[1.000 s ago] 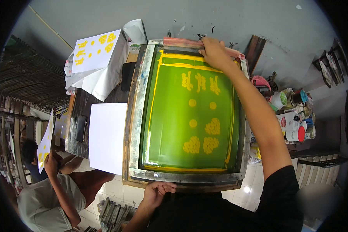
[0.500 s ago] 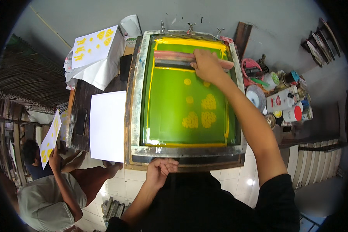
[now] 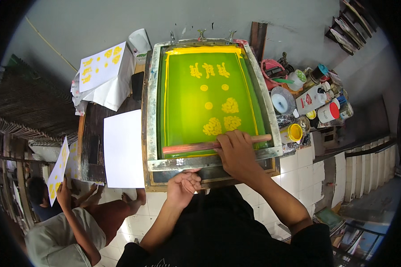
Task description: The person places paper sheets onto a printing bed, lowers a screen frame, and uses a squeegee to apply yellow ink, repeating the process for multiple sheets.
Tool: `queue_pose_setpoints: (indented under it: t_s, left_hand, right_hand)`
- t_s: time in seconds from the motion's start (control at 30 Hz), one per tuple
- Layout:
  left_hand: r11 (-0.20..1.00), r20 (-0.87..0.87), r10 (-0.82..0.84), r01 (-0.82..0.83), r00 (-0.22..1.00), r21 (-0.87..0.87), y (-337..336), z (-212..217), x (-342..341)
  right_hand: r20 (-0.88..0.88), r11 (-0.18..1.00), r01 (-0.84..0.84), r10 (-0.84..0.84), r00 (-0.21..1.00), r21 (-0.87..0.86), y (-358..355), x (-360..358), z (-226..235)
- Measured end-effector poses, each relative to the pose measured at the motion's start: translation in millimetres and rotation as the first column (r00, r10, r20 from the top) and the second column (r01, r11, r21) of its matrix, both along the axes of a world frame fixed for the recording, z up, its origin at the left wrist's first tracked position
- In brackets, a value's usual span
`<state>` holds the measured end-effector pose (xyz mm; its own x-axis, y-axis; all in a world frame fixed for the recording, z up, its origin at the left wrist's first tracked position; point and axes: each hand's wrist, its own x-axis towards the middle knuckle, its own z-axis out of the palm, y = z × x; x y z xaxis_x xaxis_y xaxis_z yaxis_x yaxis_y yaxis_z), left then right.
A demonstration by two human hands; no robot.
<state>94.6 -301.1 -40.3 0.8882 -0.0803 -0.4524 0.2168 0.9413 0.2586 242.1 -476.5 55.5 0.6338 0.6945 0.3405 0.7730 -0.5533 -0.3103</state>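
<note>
A screen-printing frame (image 3: 152, 133) with green mesh lies in front of me. Yellow ink lines the mesh edges, and yellow motifs show through: dots, rounded clusters and a row of characters. Near the frame's close end, my right hand (image 3: 237, 153) is wrapped over a long reddish squeegee (image 3: 187, 147) that lies across the mesh. My left hand (image 3: 182, 187) rests just below the frame's near edge, palm up with fingers curled in; nothing shows in it. One of its fingers reaches the frame's edge.
Blank white paper (image 3: 124, 151) lies left of the frame. Behind it, a printed sheet (image 3: 101, 66) tops a wrapped stack, beside a black phone (image 3: 137, 86). Ink tubs and bottles (image 3: 312, 100) crowd the right. At lower left, another person (image 3: 71, 231) holds a printed sheet (image 3: 59, 171).
My right hand has drawn the squeegee from the far end of the mesh to the near end, uncovering the character row. My left hand stays near the front edge.
</note>
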Motion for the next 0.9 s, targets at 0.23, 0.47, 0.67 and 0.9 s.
queue_pose_setpoints:
  t_s: [0.23,0.47,0.67,0.9]
  left_hand:
    - [0.987,0.521,-0.06,-0.026,0.851,0.156,36,94,52]
    - [-0.822,-0.148,0.051,0.126,0.988,0.556,77,27,173]
    - [-0.823,-0.313,0.102,0.257,0.944,0.507,93,-9,153]
    - [0.115,-0.495,-0.082,0.501,0.865,0.858,176,10,72]
  right_hand:
    - [0.4,0.953,-0.091,-0.034,0.916,0.288,20,58,126]
    - [0.278,0.982,-0.053,0.001,0.961,0.181,28,115,277]
    - [0.412,0.962,0.019,-0.135,0.901,0.274,69,187,297]
    - [0.395,0.969,0.049,-0.145,0.907,0.244,83,217,315]
